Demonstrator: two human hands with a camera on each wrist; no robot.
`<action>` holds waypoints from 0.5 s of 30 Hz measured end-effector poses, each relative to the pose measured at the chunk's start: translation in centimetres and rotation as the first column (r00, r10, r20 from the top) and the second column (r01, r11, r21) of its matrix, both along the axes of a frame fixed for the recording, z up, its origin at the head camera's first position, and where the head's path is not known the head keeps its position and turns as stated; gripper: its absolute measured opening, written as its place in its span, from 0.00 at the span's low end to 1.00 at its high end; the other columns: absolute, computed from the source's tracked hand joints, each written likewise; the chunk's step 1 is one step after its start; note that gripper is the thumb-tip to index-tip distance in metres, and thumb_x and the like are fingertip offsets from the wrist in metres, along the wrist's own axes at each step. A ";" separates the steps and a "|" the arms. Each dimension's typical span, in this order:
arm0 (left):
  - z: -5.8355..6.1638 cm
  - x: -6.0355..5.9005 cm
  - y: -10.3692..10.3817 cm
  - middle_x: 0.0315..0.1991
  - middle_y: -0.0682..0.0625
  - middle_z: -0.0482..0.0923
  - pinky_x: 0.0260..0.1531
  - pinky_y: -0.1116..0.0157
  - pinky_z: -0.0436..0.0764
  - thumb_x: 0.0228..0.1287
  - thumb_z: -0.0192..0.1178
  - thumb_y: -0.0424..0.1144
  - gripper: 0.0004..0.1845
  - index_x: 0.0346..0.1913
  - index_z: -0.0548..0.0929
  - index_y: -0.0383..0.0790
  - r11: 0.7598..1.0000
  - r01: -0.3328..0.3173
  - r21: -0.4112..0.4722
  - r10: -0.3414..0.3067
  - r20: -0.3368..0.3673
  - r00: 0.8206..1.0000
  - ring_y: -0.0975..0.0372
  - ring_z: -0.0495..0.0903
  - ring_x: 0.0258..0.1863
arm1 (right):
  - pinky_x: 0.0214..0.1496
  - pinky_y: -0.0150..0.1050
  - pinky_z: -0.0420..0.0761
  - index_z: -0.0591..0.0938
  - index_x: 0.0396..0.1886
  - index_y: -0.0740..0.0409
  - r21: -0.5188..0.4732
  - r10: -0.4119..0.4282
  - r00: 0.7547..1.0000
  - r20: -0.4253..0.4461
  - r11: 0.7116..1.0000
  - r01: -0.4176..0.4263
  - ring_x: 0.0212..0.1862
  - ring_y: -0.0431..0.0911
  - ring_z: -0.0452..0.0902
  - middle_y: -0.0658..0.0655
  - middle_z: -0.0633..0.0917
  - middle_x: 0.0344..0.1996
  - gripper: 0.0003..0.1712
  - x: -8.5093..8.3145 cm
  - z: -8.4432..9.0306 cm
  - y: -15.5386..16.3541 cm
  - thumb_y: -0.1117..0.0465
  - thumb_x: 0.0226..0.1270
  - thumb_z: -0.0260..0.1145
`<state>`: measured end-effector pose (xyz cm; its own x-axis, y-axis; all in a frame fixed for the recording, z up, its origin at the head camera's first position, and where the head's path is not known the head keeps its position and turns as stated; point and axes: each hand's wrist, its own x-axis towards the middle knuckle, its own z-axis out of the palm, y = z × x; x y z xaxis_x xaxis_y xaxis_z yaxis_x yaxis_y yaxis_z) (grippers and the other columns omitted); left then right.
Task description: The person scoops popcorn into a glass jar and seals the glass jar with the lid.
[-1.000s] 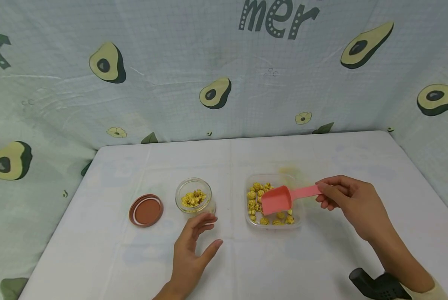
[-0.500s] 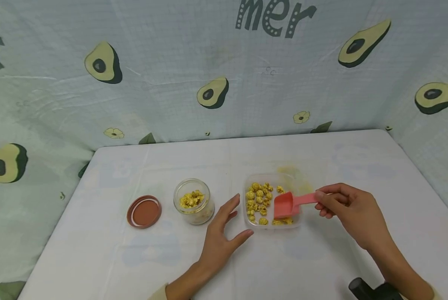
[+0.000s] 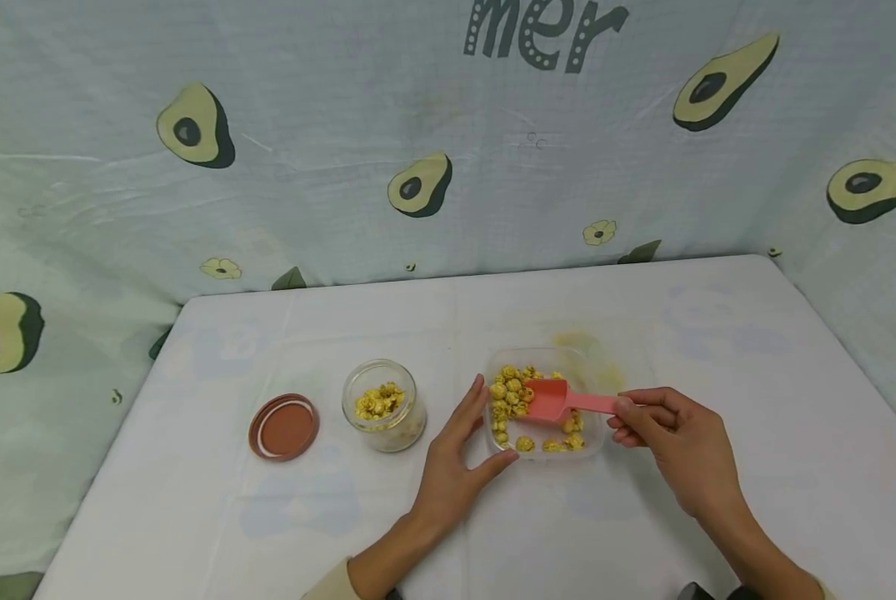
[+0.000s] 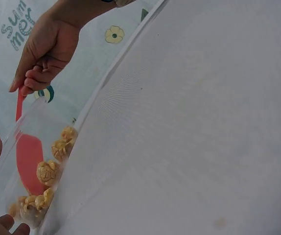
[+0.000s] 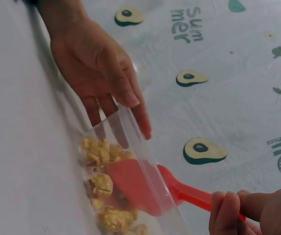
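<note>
A pink scoop [image 3: 548, 402] dips into a clear plastic container [image 3: 545, 456] of yellow popcorn [image 3: 509, 392]. My right hand [image 3: 676, 446] pinches the end of the scoop's handle between thumb and fingers, right of the container. Against the container's left side rests my left hand [image 3: 449, 479], fingers fairly straight along the wall and thumb at the front corner. Through the clear wall, the right wrist view shows the scoop blade [image 5: 140, 188] beside popcorn pieces [image 5: 101, 186]. The left wrist view shows the scoop [image 4: 29, 161] inside too.
Left of the container stands an open glass jar [image 3: 398, 432] partly filled with popcorn. A reddish-brown lid [image 3: 284, 427] lies farther left. All of it is on a white-covered table [image 3: 327, 542], with an avocado-print cloth [image 3: 305, 125] hanging behind.
My left hand has moved right from near the jar to the container's side. My right hand moved the scoop right, then back left and down among the popcorn.
</note>
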<state>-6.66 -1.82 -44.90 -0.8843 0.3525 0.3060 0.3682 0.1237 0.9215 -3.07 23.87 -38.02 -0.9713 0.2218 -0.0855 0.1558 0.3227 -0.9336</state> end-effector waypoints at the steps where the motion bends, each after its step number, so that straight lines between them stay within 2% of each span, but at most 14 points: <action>1: 0.0 0.0 0.0 0.74 0.49 0.52 0.63 0.62 0.68 0.54 0.71 0.35 0.42 0.71 0.62 0.36 1.000 -0.002 -0.003 0.002 0.002 1.000 0.61 0.54 0.71 | 0.39 0.36 0.85 0.79 0.48 0.65 -0.023 -0.006 1.000 -0.008 1.000 0.006 0.33 0.50 0.85 0.63 0.87 0.34 0.25 -0.1 -0.2 -0.1 0.47 0.65 0.65; 9: 0.3 0.1 -0.1 0.74 0.47 0.52 0.64 0.63 0.68 0.54 0.71 0.35 0.43 0.72 0.61 0.35 1.000 0.002 -0.010 -0.002 0.014 1.000 0.62 0.53 0.71 | 0.41 0.37 0.84 0.77 0.50 0.68 -0.110 -0.048 0.998 -0.029 0.993 0.045 0.34 0.53 0.85 0.61 0.87 0.34 0.26 -0.3 -1.0 -0.9 0.50 0.65 0.65; 15: 0.2 0.0 -0.1 0.74 0.45 0.52 0.63 0.62 0.68 0.54 0.70 0.33 0.42 0.71 0.62 0.34 1.000 0.003 -0.002 -0.003 -0.011 1.000 0.59 0.54 0.71 | 0.41 0.36 0.84 0.77 0.50 0.68 -0.098 -0.040 0.998 -0.050 0.995 0.035 0.34 0.50 0.85 0.58 0.87 0.34 0.25 -0.8 -1.1 -0.9 0.50 0.66 0.65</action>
